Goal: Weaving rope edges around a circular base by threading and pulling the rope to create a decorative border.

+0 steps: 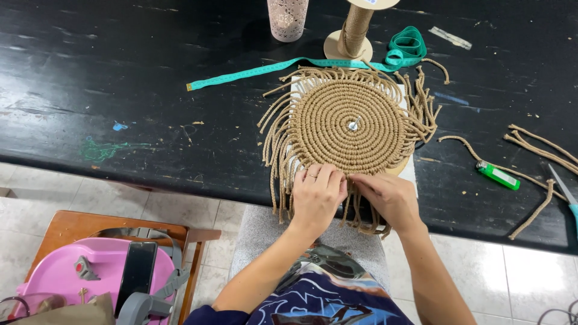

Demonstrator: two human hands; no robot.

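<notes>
Patterned clothing and both forearms fill the near edge, w/ a pink tray (90, 271) holding a phone (136, 274) on a wooden chair left of them. Left hand (317, 194) and right hand (387, 197) meet at the near rim of a round jute mat (349, 123), fingers (325, 176) curled and pinching fringe cords, probably to keep them taut for knotting. Mat lies on a white board, pinned at centre, at the edge of the black bench (120, 78). Beyond the fingers: teal tape measure (301, 63), cord spool (356, 30), lacy cup (287, 18). Right of them: green lighter (498, 175), loose cord scraps (536, 144), scissors tip. Nothing blocks the hands.
</notes>
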